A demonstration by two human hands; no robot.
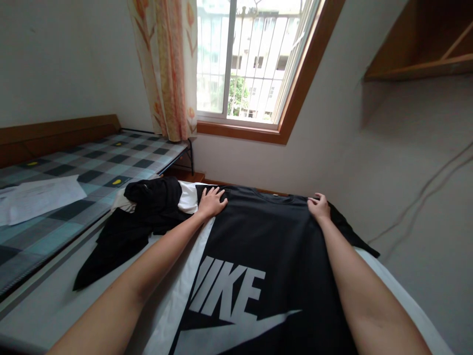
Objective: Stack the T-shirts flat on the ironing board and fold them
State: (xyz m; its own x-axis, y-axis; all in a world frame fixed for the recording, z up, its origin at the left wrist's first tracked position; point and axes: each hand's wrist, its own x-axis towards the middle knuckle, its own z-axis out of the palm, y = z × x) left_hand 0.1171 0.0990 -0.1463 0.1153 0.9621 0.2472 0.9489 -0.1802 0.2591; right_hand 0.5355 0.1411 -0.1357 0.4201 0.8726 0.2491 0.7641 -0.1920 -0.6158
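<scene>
A black T-shirt (273, 236) with large grey lettering and a swoosh lies spread front side up, its collar toward the wall. My left hand (212, 201) rests on the shirt's left shoulder with its fingers spread. At the right shoulder, my right hand (319, 206) pinches the fabric between thumb and fingers beside the collar. The right sleeve extends beyond that hand. White cloth (181, 301) shows under the shirt along both sides.
Crumpled black clothing (148, 207) and a white garment (189, 197) lie left of the shirt. A bed with a checked mat (99, 160) stands at the left, with papers (44, 197) on it. A window, curtain and wall shelf (417, 71) are beyond.
</scene>
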